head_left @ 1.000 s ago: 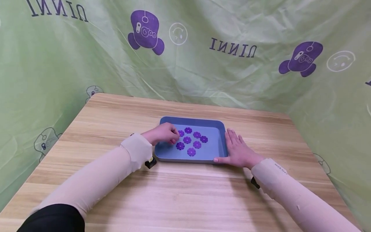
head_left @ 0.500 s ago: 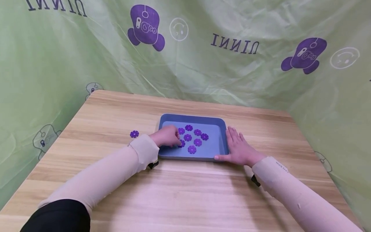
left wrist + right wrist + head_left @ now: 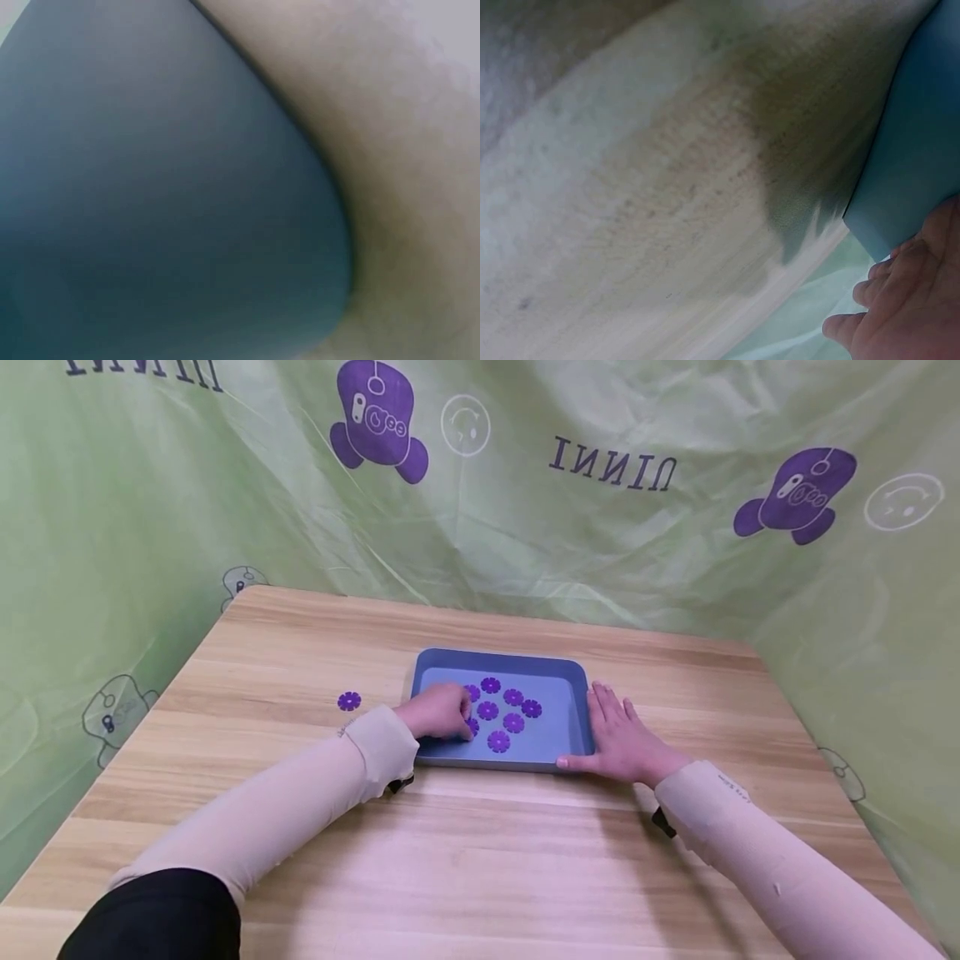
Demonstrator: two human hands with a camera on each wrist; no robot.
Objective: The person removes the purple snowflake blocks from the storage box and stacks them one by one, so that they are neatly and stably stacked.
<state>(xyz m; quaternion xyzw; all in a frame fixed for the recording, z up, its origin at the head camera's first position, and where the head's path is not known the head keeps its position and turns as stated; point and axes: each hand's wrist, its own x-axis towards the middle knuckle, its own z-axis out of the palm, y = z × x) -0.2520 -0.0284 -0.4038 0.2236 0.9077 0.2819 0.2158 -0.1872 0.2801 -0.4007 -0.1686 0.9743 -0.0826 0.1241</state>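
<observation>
In the head view a blue rectangular tray (image 3: 525,760) holds several purple notched interlocking discs (image 3: 498,742), lying flat. My left hand (image 3: 438,710) reaches over the tray's left side. Its curled thumb and fingers pinch the edge of one purple disc (image 3: 474,725), partly hidden by the hand. My right hand (image 3: 622,743) lies along the tray's right wall, fingers straight and thumb at the front corner. The right wrist view shows that hand (image 3: 907,300) against the tray's outer wall (image 3: 922,142). Only the tray's blurred outer wall (image 3: 172,187) fills most of the left wrist view.
One more purple disc (image 3: 348,701) lies on the wooden table (image 3: 480,852), left of the tray. A green printed curtain (image 3: 510,543) hangs behind the table and at both sides.
The left hand has shifted slightly right and now its fingertips are at the disc nearest the tray's front left. The disc on the table has come into sight. The right hand stays put.
</observation>
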